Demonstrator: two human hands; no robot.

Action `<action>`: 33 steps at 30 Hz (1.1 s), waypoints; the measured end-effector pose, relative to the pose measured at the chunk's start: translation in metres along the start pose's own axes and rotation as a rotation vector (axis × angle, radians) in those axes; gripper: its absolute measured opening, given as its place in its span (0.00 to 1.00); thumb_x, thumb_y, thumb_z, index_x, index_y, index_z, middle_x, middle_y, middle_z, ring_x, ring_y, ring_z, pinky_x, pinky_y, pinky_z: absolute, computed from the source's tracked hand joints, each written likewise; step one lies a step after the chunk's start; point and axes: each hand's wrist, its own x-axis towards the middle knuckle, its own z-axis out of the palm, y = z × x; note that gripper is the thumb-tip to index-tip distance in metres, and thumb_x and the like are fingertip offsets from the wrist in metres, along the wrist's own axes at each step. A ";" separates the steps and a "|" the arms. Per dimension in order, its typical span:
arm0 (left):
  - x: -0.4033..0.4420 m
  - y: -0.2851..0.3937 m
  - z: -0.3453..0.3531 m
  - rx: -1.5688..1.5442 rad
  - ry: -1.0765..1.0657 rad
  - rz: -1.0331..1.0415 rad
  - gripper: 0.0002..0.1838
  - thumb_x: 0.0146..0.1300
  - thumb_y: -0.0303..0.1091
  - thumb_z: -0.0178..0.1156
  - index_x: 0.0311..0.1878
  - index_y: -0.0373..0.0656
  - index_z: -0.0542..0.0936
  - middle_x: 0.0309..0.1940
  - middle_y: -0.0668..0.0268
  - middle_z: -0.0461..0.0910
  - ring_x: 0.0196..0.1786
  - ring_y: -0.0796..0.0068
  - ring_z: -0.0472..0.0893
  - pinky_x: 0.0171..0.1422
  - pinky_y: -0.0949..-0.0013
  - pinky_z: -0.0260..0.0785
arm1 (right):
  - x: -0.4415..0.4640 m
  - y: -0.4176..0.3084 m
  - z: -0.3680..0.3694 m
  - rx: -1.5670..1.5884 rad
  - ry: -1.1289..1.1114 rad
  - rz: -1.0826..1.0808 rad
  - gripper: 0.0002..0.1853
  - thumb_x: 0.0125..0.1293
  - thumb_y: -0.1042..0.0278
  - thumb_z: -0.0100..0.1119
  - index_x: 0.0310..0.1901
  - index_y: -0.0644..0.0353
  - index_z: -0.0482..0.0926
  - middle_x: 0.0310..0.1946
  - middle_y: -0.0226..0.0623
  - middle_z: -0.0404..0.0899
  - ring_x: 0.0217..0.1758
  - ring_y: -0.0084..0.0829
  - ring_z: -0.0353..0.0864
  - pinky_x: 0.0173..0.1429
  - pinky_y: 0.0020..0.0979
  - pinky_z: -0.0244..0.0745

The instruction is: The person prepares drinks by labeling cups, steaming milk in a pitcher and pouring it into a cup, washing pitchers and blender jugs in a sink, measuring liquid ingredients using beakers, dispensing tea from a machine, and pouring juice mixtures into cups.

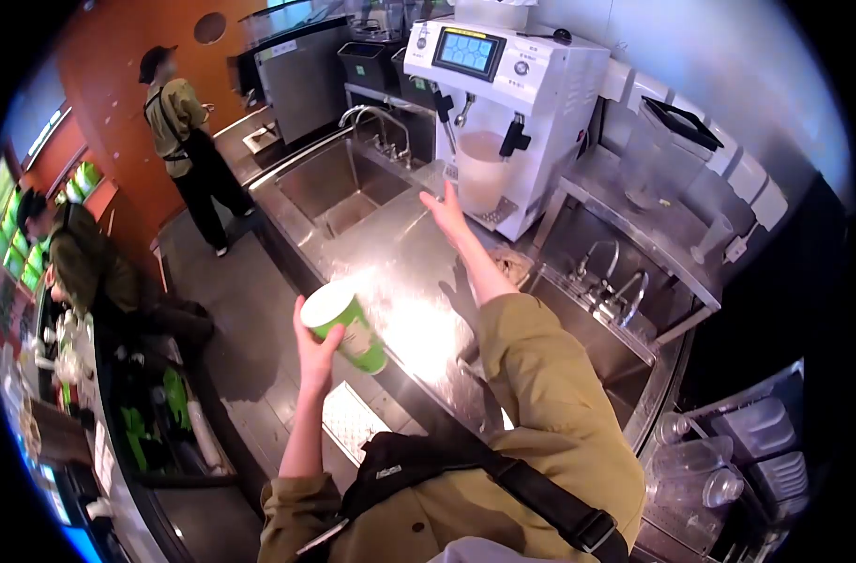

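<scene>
"While the left hand (317, 349) is gripping the green cup (360, 345), what is the right hand (448, 220) doing?"

"It's hovering near the big jug (482, 174), fingers (449, 195) stretched out, holding nothing."

"So what's done?"

"Just the cup is being held; the jug is standing at the white machine (552, 84)."

Countertop (357, 246) was smooth metal, strongly glossy. Green cup (360, 342) looked like smooth paper. Dispenser housing (561, 108) appeared smooth, semi-gloss. Pitcher (480, 171) appeared translucent plastic. Right sleeve (545, 375) was matt cloth. Sink basin (308, 183) was duller metal.
</scene>
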 end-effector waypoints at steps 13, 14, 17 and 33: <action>0.269 -0.080 0.059 0.064 -0.430 -0.032 0.45 0.47 0.27 0.65 0.66 0.39 0.49 0.59 0.58 0.60 0.61 0.67 0.62 0.65 0.66 0.53 | 0.010 0.024 0.024 0.217 0.804 -0.093 0.11 0.64 0.63 0.49 0.34 0.64 0.73 0.25 0.25 0.68 0.28 0.16 0.63 0.32 0.19 0.59; 0.277 -0.078 0.080 0.044 -0.505 -0.036 0.45 0.47 0.27 0.65 0.65 0.38 0.49 0.58 0.58 0.60 0.61 0.67 0.61 0.66 0.66 0.53 | -0.002 0.022 0.012 0.178 0.895 -0.075 0.12 0.64 0.63 0.49 0.30 0.63 0.73 0.21 0.22 0.65 0.23 0.14 0.59 0.26 0.19 0.54; 0.292 -0.090 0.126 0.023 -0.705 -0.015 0.47 0.45 0.27 0.66 0.66 0.38 0.48 0.58 0.57 0.61 0.61 0.66 0.63 0.65 0.65 0.55 | -0.031 0.007 -0.027 0.104 0.985 -0.087 0.11 0.59 0.69 0.47 0.20 0.62 0.70 0.15 0.22 0.62 0.20 0.13 0.56 0.23 0.19 0.48; 0.249 -0.129 0.203 0.397 -1.046 0.229 0.47 0.36 0.34 0.71 0.62 0.38 0.57 0.58 0.54 0.62 0.62 0.56 0.62 0.64 0.60 0.56 | -0.149 0.034 -0.144 -0.080 0.710 0.196 0.13 0.53 0.71 0.43 0.15 0.65 0.71 0.11 0.23 0.64 0.15 0.15 0.57 0.20 0.21 0.49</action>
